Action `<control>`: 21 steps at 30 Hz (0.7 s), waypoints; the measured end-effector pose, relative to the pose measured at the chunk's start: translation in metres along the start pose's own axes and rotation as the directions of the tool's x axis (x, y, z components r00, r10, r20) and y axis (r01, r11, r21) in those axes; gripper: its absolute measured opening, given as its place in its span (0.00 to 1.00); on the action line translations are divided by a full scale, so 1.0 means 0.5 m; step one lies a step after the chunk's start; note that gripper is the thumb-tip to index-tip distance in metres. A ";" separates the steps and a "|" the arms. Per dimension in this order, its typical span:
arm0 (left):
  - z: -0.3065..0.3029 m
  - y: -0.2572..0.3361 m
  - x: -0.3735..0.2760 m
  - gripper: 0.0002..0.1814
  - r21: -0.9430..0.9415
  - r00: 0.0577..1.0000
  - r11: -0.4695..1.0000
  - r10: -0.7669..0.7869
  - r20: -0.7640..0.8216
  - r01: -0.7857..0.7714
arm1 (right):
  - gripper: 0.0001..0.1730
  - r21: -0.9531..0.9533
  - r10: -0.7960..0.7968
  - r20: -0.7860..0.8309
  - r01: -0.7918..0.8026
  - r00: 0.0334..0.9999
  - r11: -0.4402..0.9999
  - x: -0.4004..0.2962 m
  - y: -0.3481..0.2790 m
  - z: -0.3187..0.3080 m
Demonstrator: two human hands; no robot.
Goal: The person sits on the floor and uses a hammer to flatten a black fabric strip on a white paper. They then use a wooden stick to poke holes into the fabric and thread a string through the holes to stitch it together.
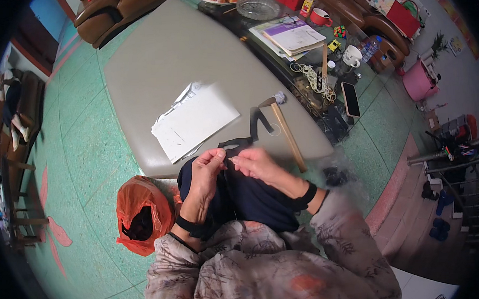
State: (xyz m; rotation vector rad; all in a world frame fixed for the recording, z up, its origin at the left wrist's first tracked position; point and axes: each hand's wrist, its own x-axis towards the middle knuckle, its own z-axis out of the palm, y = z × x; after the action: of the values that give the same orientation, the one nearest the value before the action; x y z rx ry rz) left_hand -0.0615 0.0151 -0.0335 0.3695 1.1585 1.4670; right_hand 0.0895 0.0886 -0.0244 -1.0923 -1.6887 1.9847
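Note:
My left hand (208,164) and my right hand (252,163) meet above my lap, thumb and forefinger of each pinched together. Something small and pale shows at the fingertips; it is too small to name. Dark fabric (235,150) lies just under and behind the fingers. A black strap (255,122) runs from there onto the padded grey surface (167,51). Beside it lie a thin pale ring (275,129) and a hammer with a wooden handle (289,140), its head end touching a bundled whitish cloth (280,97). White sheets of paper (198,121) lie to the left.
An orange plastic bag (144,208) with dark contents stands on the green floor at left. The dark table at right holds a glass dish (258,7), papers (294,37), a tangle of cord (317,79), a phone (350,99) and a white mug (352,56). A person (11,101) is at far left.

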 end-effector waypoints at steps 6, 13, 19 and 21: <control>0.008 -0.011 0.011 0.07 0.058 0.990 0.995 0.092 -0.112 -0.086 | 0.12 -0.511 -0.528 -0.240 0.357 0.814 0.782 -0.013 0.009 0.045; -0.002 0.007 0.005 0.07 0.087 0.974 0.979 0.196 -0.114 -0.187 | 0.11 -0.472 -0.418 -0.173 0.297 0.892 0.830 -0.075 -0.020 0.004; 0.023 0.020 -0.036 0.07 0.242 0.978 0.949 0.210 -0.016 -0.200 | 0.12 -0.494 -0.587 -0.180 0.444 0.789 0.748 -0.056 -0.079 -0.012; 0.030 0.024 -0.045 0.07 0.261 0.978 0.943 0.206 0.021 -0.204 | 0.13 -0.479 -0.514 -0.110 0.407 0.851 0.778 -0.053 -0.088 -0.015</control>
State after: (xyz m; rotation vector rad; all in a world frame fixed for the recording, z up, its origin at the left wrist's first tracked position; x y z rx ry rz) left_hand -0.0504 0.0037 -0.0086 0.6864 1.3568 1.4950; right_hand 0.1021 0.0874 0.0261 -0.8726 -2.0776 1.1467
